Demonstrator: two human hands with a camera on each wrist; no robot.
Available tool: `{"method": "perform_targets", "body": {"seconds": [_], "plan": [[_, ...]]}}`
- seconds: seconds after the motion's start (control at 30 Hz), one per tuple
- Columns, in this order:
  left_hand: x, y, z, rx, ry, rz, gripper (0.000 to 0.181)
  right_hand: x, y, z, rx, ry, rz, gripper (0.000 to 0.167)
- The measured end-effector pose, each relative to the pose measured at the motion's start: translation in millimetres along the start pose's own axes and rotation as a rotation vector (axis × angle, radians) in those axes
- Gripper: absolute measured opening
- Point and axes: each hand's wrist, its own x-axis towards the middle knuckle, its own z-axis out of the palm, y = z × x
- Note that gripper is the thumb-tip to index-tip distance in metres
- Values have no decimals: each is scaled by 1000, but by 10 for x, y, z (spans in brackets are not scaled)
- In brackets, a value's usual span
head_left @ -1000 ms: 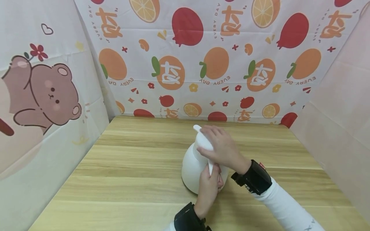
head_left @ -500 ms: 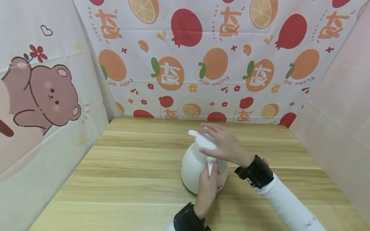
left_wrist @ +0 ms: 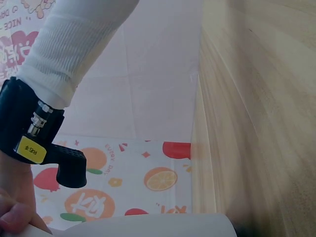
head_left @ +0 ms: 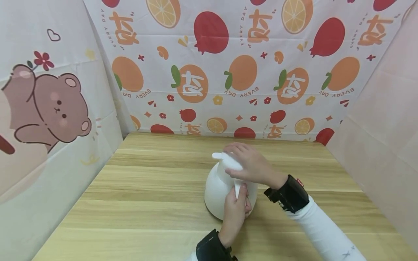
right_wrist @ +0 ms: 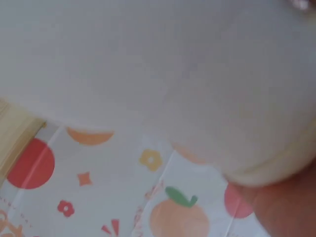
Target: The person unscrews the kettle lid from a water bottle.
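Observation:
A white, round-bellied jug (head_left: 213, 194) stands upright on the table, near the middle of the head view. My left hand (head_left: 233, 212) grips its handle (head_left: 238, 184) on the side towards me. Over the top, my right hand (head_left: 250, 166) holds the white lid (head_left: 227, 161), fingers curled across it and thumb at the near side. A small tab (head_left: 217, 156) sticks out to the left from under that hand. Blurred white jug (right_wrist: 108, 59) fills the upper right wrist view. The lid's far side is hidden by the right hand.
The wooden table (head_left: 137, 195) reaches back to a fruit-printed cloth (head_left: 215, 72). A bear-printed cloth (head_left: 58, 105) hangs on the left and a plain pale one (head_left: 375, 137) on the right. Both wrists wear black bands (head_left: 289, 194).
The lid's tab has swung from pointing back to pointing left as the right hand turned on the lid. The left hand and the jug's body have stayed in place.

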Motion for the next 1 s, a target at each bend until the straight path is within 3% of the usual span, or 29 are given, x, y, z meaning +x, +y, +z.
{"method": "perform_targets", "body": {"seconds": [0.2,0.33,0.57,0.7,0.83,1.0], "plan": [[6,-13,-5,-2,6,11,28,13,112,-58,149,-64,-83,48],[4,-5,-9,-6,6,-2,27,22,74,-54,102,-43,-95,48],[8,-5,-9,-8,-4,-12,26,-10,-142,-12,-149,68,103,61],[19,-14,-3,-7,-7,-15,25,-32,-192,-3,-186,73,153,61],[16,-9,-4,1,-5,-17,24,-35,-124,-31,-124,21,98,57],[-14,24,-6,-3,0,0,25,-45,43,-72,56,-47,-17,56]]}}
